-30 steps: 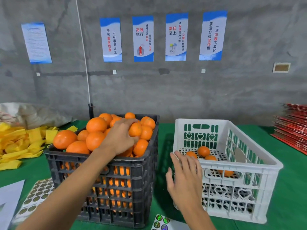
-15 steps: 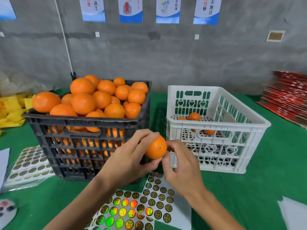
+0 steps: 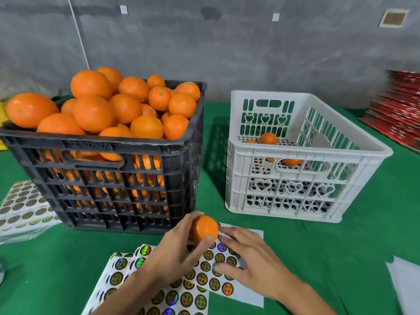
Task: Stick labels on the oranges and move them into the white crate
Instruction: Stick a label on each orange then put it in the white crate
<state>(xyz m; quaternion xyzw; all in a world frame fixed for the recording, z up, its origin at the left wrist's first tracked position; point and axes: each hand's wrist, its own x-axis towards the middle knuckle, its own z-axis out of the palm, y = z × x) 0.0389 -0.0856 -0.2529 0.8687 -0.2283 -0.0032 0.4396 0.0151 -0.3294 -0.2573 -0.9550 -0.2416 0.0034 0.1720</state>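
Change: both hands have dropped from in front of the crates to the label sheet [image 3: 223,279].
Left hand [image 3: 175,251]: fingers curled round one orange [image 3: 203,228], held just above the sheet.
Right hand [image 3: 252,260]: fingers spread flat, resting on the labels.
White crate [image 3: 295,153]: few oranges inside, on the counter [image 3: 329,251].

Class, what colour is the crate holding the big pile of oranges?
Black crate, clearest in the head view.
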